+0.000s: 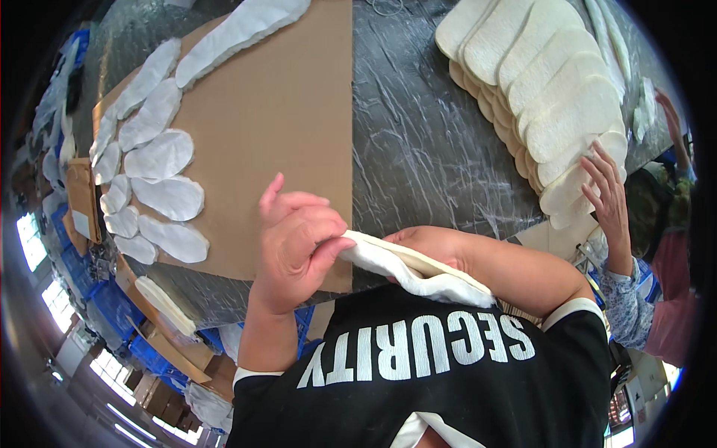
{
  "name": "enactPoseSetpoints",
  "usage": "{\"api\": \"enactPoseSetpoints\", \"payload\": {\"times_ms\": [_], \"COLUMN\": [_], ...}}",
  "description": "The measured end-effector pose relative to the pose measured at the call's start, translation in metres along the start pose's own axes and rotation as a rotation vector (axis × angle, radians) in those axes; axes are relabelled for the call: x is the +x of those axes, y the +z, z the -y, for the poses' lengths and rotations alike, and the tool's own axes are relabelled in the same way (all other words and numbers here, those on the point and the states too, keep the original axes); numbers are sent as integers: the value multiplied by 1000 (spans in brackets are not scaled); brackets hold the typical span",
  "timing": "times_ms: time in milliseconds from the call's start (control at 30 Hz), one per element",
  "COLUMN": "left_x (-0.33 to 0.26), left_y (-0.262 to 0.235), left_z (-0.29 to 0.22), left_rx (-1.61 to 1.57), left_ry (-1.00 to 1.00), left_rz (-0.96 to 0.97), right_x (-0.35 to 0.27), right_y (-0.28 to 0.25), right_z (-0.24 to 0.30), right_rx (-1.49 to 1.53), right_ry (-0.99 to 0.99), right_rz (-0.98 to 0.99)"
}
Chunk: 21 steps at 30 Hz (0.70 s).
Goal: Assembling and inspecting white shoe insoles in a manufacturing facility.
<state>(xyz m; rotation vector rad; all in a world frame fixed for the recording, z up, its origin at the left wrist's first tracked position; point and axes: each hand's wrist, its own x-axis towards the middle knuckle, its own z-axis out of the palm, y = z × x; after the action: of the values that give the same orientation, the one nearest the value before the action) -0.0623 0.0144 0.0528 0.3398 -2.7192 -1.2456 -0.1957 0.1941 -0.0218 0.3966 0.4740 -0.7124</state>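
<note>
Close to my chest I hold a fleece insole [418,275], with a cream layer and fluffy white pile that part along its length. Thumb and bent forefinger of my left hand [302,235] pinch its left end, while the other fingers stick up. From the far side my right hand [429,245] closes on the middle of the insole; most of its fingers are hidden behind it. White fluffy insoles [168,196] lie in overlapping rows left of my left hand. At the far right, cream insoles [556,82] are fanned in a thick stack.
A brown cardboard sheet [276,112] covers the table's left part; dark wrinkled plastic [426,142] covers the middle. Another person's hand [606,187] touches the stack's near end. Another insole pair [164,305] lies by the left table edge, near blue crates [112,306].
</note>
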Motion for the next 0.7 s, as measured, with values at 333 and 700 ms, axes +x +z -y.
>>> {"api": "enactPoseSetpoints", "payload": {"times_ms": [333,700], "left_x": [8,7], "left_y": [13,29], "left_z": [-36,-29], "left_rx": [84,-21], "left_ry": [195,194], "left_rz": [192,213], "right_x": [-2,11], "right_y": [20,-1], "right_z": [-1,-18], "right_rx": [-90,-144], "right_ry": [-65,-63], "right_rz": [-22,76]}}
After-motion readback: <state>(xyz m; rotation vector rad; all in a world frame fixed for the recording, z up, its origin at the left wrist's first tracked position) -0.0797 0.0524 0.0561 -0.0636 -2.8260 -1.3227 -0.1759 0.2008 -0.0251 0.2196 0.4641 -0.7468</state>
